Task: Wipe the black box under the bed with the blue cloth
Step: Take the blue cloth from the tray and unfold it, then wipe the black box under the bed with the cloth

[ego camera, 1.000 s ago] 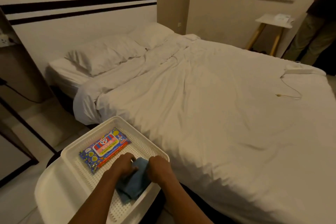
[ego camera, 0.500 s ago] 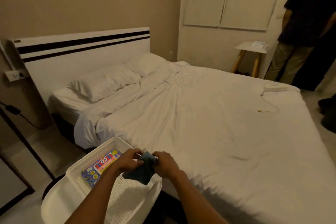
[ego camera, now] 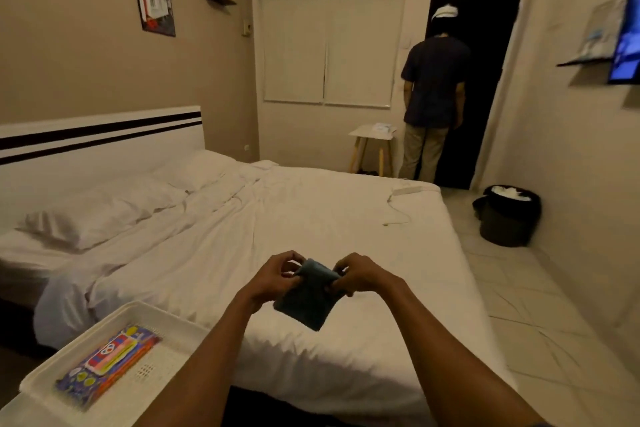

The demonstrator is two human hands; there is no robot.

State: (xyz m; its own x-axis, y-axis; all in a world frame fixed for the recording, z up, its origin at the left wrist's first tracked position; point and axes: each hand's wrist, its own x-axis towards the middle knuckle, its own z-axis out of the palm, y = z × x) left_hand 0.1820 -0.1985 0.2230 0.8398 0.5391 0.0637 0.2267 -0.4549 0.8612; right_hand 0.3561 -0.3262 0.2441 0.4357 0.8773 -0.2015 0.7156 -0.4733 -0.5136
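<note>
Above bed: left hand, right hand pinch blue cloth; no writing legible.

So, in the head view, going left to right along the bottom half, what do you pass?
White tray → colourful packet → left hand → blue cloth → right hand → black bin.

Dim beige walls, white-sheeted bed, blinded window, dark doorway, tiled floor
</note>
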